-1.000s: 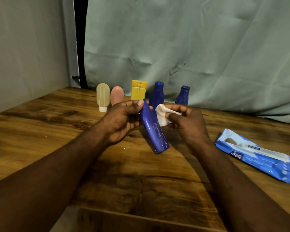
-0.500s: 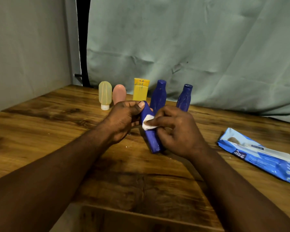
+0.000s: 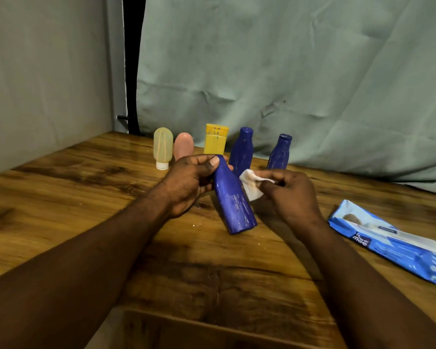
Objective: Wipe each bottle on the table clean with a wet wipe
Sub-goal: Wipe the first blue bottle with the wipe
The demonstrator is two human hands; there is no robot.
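My left hand [image 3: 190, 183] grips the neck end of a blue bottle [image 3: 233, 200], tilted above the table with its base toward me. My right hand [image 3: 291, 195] pinches a folded white wet wipe [image 3: 251, 183] just right of the bottle's upper body; whether the wipe touches the bottle I cannot tell. At the back stand a pale yellow tube [image 3: 163, 147], a pink tube [image 3: 184, 145], a yellow tube [image 3: 215, 142] and two more blue bottles [image 3: 242, 148] [image 3: 280, 152], all upright in a row.
A blue wet wipe pack [image 3: 393, 241] lies flat at the right of the wooden table [image 3: 86, 197]. A grey-green cloth hangs behind the row. The table's near edge runs below my forearms.
My right hand has come off the bottle's body and moved up and to the right with the wipe. The bottle's lower half, hidden before, now shows.
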